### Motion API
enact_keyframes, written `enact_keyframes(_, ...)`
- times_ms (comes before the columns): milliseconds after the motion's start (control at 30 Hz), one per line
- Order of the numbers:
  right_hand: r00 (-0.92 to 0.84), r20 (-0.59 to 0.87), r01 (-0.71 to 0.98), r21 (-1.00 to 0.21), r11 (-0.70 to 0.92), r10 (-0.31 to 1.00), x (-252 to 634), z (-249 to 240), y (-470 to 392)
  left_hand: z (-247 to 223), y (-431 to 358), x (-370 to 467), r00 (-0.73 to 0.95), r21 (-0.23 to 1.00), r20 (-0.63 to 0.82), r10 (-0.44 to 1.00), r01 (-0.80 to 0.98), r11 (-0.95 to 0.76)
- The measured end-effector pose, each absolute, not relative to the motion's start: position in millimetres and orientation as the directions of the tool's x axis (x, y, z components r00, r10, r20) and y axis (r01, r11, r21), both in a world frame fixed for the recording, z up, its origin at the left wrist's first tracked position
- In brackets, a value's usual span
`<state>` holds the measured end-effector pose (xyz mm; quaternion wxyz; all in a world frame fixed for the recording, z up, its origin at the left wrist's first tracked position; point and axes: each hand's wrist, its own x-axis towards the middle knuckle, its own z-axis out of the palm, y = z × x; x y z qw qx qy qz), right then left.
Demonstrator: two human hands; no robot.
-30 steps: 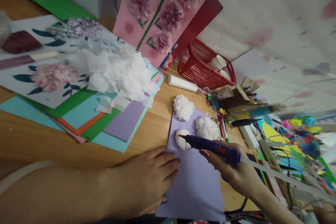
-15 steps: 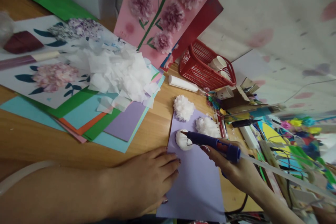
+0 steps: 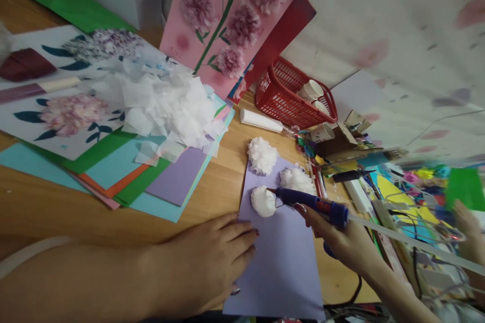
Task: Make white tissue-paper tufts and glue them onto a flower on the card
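Observation:
My right hand (image 3: pixel 337 234) is wrapped round a dark blue hot glue gun (image 3: pixel 314 203) with a long pale glue stick (image 3: pixel 409 239) out of its back. The nozzle points left, at the edge of a smooth white ball (image 3: pixel 262 202) on a sheet of purple paper (image 3: pixel 278 267); whether it touches is unclear. Fingers stretched out, my left hand (image 3: pixel 220 257) lies flat over the table and the sheet's left edge. Two ruffled white paper pom-poms, one at the sheet's top left (image 3: pixel 262 155) and another behind the gun (image 3: pixel 296 179), sit near the ball.
Loose white tissue pieces (image 3: pixel 170 106) are heaped on coloured papers at left. A pink flower picture (image 3: pixel 212 25) stands behind them. A red basket (image 3: pixel 278 96) holds paper cups. Craft supplies and cables crowd the right, where another person's hand (image 3: pixel 468 219) shows beside green paper (image 3: pixel 466 189).
The glue gun's nozzle has shifted right, from over the white ball to its upper right edge. My left hand stays put. Another person's hand and green paper have appeared at right.

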<state>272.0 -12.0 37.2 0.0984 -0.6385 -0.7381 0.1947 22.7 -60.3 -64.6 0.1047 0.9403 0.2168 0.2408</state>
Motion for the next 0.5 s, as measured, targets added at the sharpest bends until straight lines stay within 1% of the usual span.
enact_keyframes(100,-0.138,-0.164,0.917,-0.395,0.063,0.977,272,37,-15,-64,-61,23,0.796,0.301,0.398,0.456,0.356,-0.885)
enact_keyframes(167,-0.155,-0.192,0.909,-0.413,0.063,0.969,271,37,-17,-64,-61,23,0.801,0.296,0.390,0.455,0.359,-0.885)
enact_keyframes(267,-0.158,-0.178,0.899,-0.433,0.067,0.971,268,36,-22,-64,-61,23,0.804,0.292,0.382,0.455,0.362,-0.885)
enact_keyframes(500,-0.265,-0.172,0.886,-0.432,0.169,0.949,267,38,-27,-65,-60,23,0.800,0.300,0.393,0.453,0.354,-0.886)
